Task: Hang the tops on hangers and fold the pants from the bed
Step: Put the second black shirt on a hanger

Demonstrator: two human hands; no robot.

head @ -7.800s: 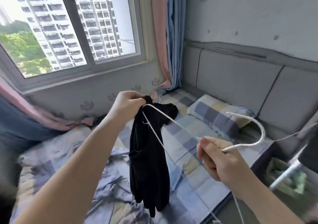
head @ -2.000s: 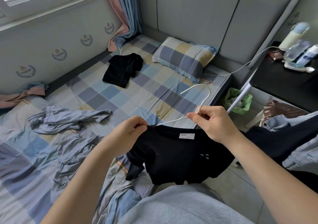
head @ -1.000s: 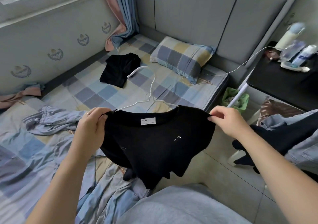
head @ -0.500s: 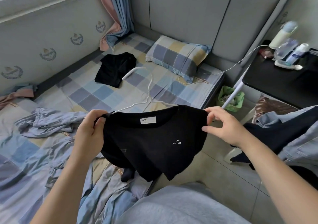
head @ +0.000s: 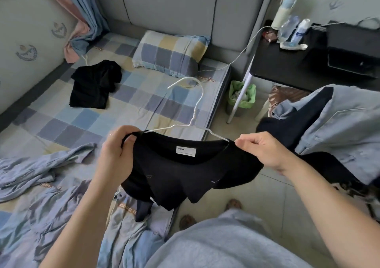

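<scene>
Left grip [head: 115, 156] pinching one shoulder of the black cotton T-shirt [head: 185, 171], right grip [head: 265, 150] pinching the other. Thin white wire hanger [head: 194, 116] sits in the collar. I hold the shirt above the edge of the checked-sheet bed [head: 131, 111]. Crumpled black top [head: 94, 86] and rumpled blue-grey pants [head: 30, 164] lie on the bed.

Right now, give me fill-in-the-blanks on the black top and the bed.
The left hand and right hand hold a black short-sleeved top on a white wire ____. The top's white neck label reads ____. Another black garment lies on the checked bed near the checked ____.
Missing: hanger; FPA; pillow.
</scene>
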